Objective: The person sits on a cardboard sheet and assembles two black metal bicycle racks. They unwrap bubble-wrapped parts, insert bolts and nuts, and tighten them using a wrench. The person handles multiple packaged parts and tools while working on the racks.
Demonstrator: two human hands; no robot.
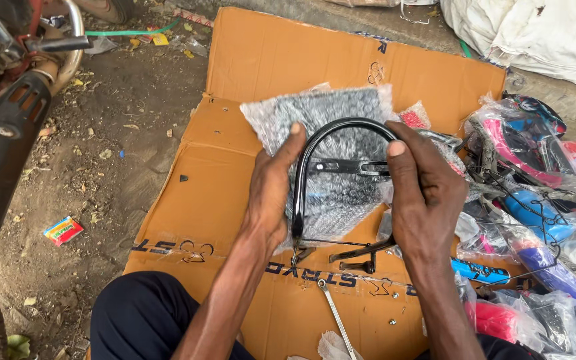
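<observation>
Hands (271,193) (421,200) gripping black U-bracket (341,127), arch pointing away

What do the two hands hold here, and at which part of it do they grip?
Both hold a black U-shaped metal bracket: left hand on its left leg, right hand on its right leg.

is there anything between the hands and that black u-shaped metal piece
No. The left hand and right hand both grip the black U-shaped bracket directly; the bubble wrap lies behind it, not between.
</observation>
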